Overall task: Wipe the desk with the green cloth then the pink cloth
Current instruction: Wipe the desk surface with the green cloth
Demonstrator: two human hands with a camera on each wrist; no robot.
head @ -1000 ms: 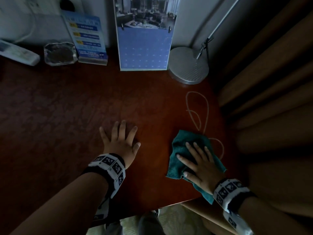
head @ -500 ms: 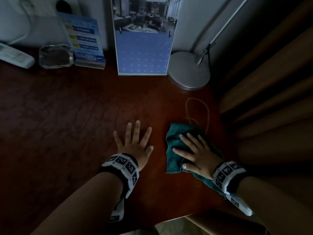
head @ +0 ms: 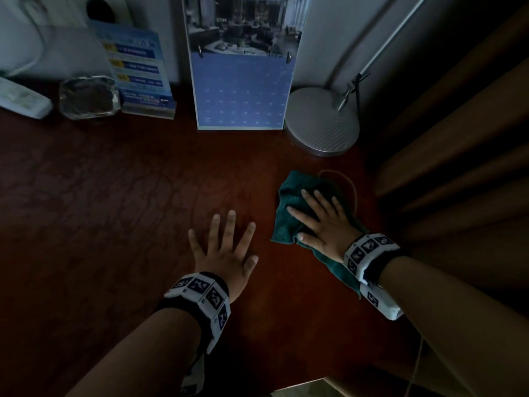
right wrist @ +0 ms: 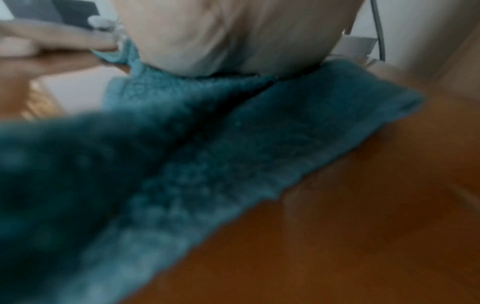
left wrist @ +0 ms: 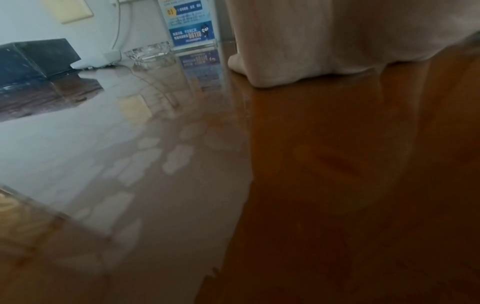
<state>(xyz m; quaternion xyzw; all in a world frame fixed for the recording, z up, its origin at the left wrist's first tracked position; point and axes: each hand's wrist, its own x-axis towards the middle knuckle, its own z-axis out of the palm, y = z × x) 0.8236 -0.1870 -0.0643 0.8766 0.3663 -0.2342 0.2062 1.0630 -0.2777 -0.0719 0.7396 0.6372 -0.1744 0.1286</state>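
Note:
The green cloth (head: pixel 289 216) lies crumpled on the dark wooden desk (head: pixel 114 210), right of centre. My right hand (head: pixel 317 219) presses flat on it, fingers straight and spread. In the right wrist view the green cloth (right wrist: pixel 207 154) fills the frame under the palm. My left hand (head: pixel 223 247) lies flat on the bare desk just left of the cloth, fingers spread, holding nothing. In the left wrist view the glossy desk (left wrist: pixel 337 185) shows under the palm. No pink cloth is in view.
Along the back wall stand a blue calendar (head: pixel 240 90), a blue leaflet stand (head: pixel 140 73), a glass ashtray (head: pixel 88 96) and a white remote (head: pixel 23 98). A round lamp base (head: pixel 322 121) sits back right. A thin cord (head: pixel 352 190) loops beside the cloth. Brown curtains (head: pixel 458 138) hang right.
My right hand has pushed the green cloth away from me, toward the lamp base, covering most of the cord loop. The left hand has stayed flat on the desk.

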